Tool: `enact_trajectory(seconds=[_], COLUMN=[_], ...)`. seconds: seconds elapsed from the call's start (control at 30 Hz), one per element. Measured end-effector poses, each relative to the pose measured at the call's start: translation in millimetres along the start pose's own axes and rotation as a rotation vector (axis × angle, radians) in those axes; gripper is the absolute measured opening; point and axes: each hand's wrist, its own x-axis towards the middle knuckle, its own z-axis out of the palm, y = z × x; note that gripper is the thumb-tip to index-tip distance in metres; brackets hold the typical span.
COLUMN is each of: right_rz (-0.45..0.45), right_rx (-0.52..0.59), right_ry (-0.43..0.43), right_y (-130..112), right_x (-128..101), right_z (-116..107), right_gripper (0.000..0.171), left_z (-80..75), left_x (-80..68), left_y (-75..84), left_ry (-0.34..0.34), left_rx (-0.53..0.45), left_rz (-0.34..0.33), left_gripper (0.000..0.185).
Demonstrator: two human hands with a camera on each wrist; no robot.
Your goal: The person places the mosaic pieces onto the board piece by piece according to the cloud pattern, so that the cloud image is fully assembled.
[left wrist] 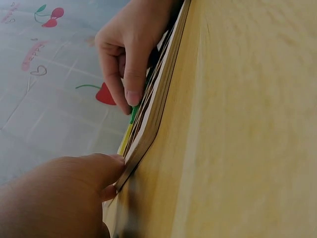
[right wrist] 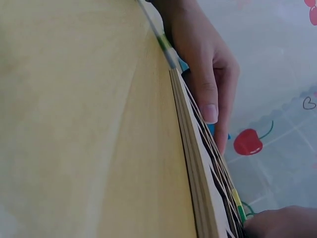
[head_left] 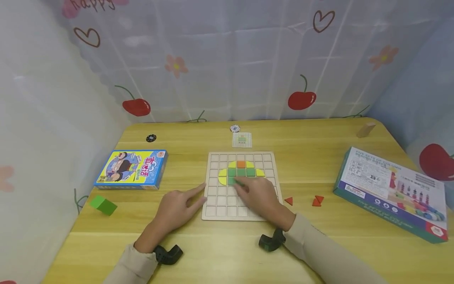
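A square wooden grid board (head_left: 221,201) lies flat in front of me. Green square tiles (head_left: 241,172) fill its upper middle, with yellow rounded tiles (head_left: 222,180) at their sides and an orange square (head_left: 241,164) above. My right hand (head_left: 257,193) reaches over the board from the right, thumb and index finger pinching a green tile (left wrist: 134,113) low against the grid; the fingers partly cover it. With straight thumb and index finger, my left hand (head_left: 177,207) touches the board's left edge. Red triangles (head_left: 289,201) lie right of the board.
A small pattern card (head_left: 242,140) and a white chip (head_left: 235,128) lie behind the board. Leftward are a blue-yellow box (head_left: 131,169), a black chip (head_left: 151,138) and a green block (head_left: 103,205). A large box (head_left: 390,193) and a wooden block (head_left: 366,129) stand rightward.
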Motion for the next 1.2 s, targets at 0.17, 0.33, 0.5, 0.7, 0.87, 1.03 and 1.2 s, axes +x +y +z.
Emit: enact_trajectory(seconds=[0.17, 0.33, 0.5, 0.7, 0.87, 1.03, 1.2], right_rz=[-0.023, -0.095, -0.187, -0.154, -0.037, 0.037, 0.096], right_rx=[0.033, 0.061, 0.071, 0.091, 0.019, -0.05, -0.103], right_ry=[0.013, 0.118, 0.234, 0.267, 0.247, 0.181, 0.115], right_y=[0.8, 4.7, 10.1, 29.0, 53.8, 65.7, 65.4], right_x=[-0.5, -6.2, -24.2, -58.8, -82.9, -98.2, -102.9], right_z=[-2.9, -3.5, -16.4, -42.7, -70.5, -89.1, -93.8], right_gripper=[0.014, 0.015, 0.018, 0.023, 0.026, 0.025, 0.028], left_z=[1.2, 3.6, 5.2, 2.8, 1.1, -0.1, 0.9], left_x=[0.9, -0.4, -0.8, -0.5, -0.4, -0.4, 0.4], left_y=[0.7, 0.2, 1.1, -0.5, -0.5, 0.2, 0.4], left_ry=[0.001, 0.013, 0.01, 0.018, 0.004, -0.008, -0.018], left_rx=[0.002, -0.009, -0.017, 0.009, 0.007, 0.007, 0.001], left_rz=[-0.003, 0.003, 0.006, 0.019, 0.002, -0.004, -0.016], left_gripper=[0.045, 0.044, 0.044, 0.044, 0.045, 0.045, 0.045])
